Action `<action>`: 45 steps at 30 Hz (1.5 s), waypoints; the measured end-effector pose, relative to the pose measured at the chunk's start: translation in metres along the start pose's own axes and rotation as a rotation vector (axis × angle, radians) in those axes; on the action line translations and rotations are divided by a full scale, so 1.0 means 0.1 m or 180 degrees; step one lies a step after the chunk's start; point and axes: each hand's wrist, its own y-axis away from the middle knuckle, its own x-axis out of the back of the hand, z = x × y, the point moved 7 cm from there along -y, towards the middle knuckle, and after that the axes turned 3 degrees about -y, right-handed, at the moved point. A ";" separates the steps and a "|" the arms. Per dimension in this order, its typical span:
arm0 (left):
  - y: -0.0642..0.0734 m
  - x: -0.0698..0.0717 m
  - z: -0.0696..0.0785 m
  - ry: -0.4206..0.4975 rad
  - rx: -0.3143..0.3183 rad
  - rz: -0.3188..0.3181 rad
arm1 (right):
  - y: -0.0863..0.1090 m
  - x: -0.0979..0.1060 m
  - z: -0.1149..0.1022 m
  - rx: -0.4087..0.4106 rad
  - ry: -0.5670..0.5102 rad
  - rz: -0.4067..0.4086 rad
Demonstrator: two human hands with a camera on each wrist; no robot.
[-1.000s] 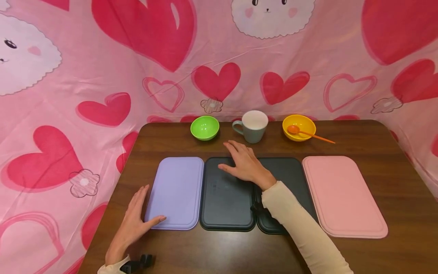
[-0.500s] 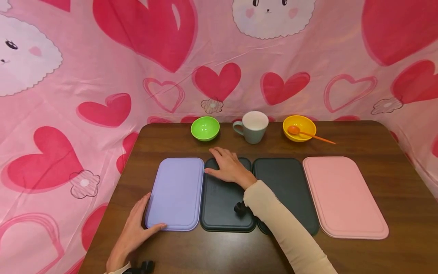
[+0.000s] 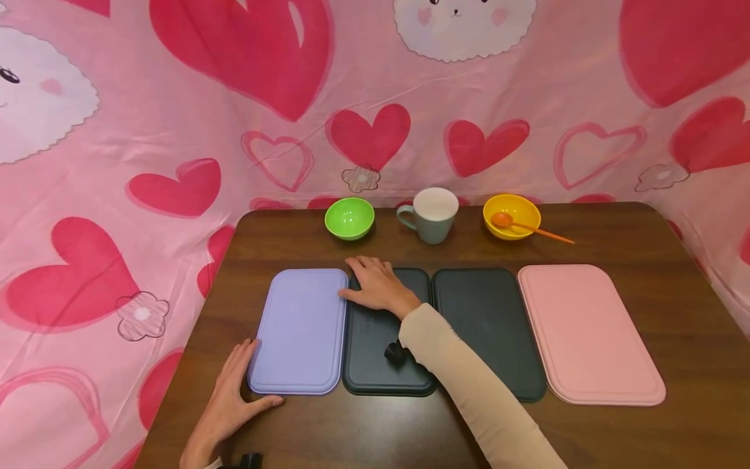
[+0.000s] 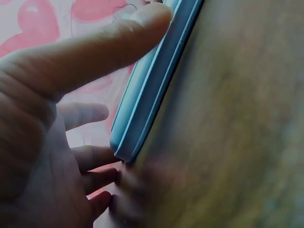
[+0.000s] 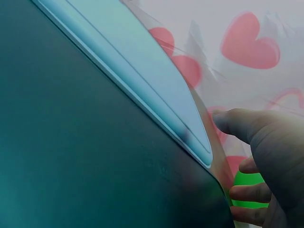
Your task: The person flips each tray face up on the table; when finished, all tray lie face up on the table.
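A flat purple rectangular board (image 3: 299,332) with rounded corners lies leftmost in a row on the table. My left hand (image 3: 225,397) is at its near left corner, thumb along the front edge and fingers beside the left edge. In the left wrist view the thumb tip overlaps the board's rim (image 4: 147,95), which looks bluish there. Just right of it lies a black board (image 3: 366,365), with my right hand (image 3: 377,286) over its far part, fingers spread, thumb pointing to the purple board's far right corner. The right wrist view shows a gap between thumb and fingers.
Another black board (image 3: 480,319) and a pink board (image 3: 592,335) continue the row. Behind stand a green bowl (image 3: 349,219), a grey-green mug (image 3: 433,225) and a yellow bowl (image 3: 518,207) with an orange spoon (image 3: 541,233). A pink heart-patterned cloth (image 3: 281,176) hangs behind the table.
My right hand has moved left and slightly nearer, from over the gap between the black boards toward the purple board. The left hand has shifted slightly nearer, its thumb now along the front edge.
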 end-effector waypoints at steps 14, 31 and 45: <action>0.02 -0.02 -0.05 0.0097 0.0037 0.0080 | -0.13 -0.13 -0.13 -0.0020 0.0154 -0.0042; 0.01 -0.04 -0.02 0.0120 -0.0029 0.0163 | -0.16 -0.29 -0.27 -0.0052 0.0348 0.0011; 0.00 0.00 -0.05 0.0079 0.0077 0.0260 | -0.16 -0.32 -0.31 -0.0026 0.0309 0.0001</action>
